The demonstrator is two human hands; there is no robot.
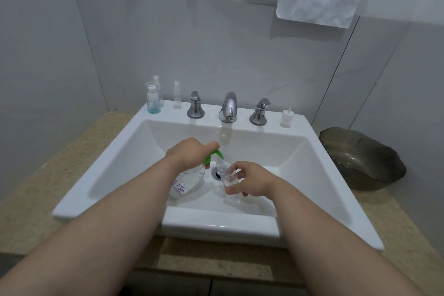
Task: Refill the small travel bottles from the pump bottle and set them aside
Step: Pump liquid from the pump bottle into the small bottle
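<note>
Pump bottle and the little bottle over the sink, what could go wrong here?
The pump bottle is tilted and its green spout barely meets the small bottle, so liquid may miss and run down the drain. The right hand holds that bottle by its fingertips; it could slip.

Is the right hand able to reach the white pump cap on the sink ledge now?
Probably not yet: the right hand grips the small clear bottle; the way to the white pump cap looks free.
</note>
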